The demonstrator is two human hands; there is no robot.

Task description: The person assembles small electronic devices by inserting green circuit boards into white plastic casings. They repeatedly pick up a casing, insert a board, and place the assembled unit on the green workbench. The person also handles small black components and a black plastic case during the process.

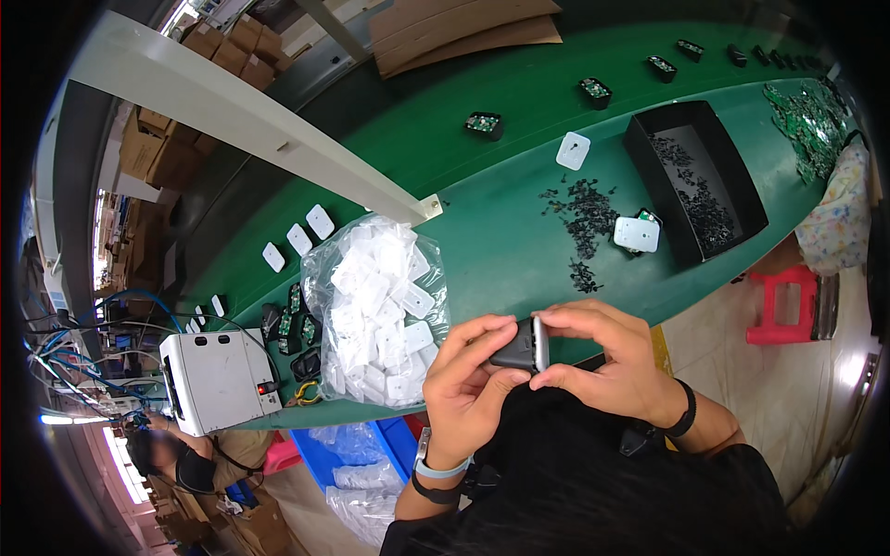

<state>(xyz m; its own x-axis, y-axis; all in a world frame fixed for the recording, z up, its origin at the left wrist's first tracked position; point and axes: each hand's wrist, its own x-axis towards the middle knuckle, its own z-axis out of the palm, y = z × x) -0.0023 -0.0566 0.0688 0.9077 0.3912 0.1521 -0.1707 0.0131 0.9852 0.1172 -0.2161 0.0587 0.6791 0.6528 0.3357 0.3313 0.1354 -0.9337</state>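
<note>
Both my hands hold one small device at the near edge of the green bench. Its black plastic housing [513,347] sits in the fingers of my left hand [468,375]. My right hand [607,357] pinches the white cover [540,345] along the housing's side; whether the two parts are fully joined I cannot tell. Beyond my hands lies a scatter of small black parts [586,218]. To their right a white cover [636,233] rests on a unit with a green circuit board [652,219]. Another white cover [573,150] lies farther back.
A clear bag of white covers [380,306] stands left of my hands, beside a white machine [218,380]. A black bin [756,199] holds more small black parts. Units with circuit boards [595,91] line the green belt [408,153]. A metal post [250,116] crosses the upper left.
</note>
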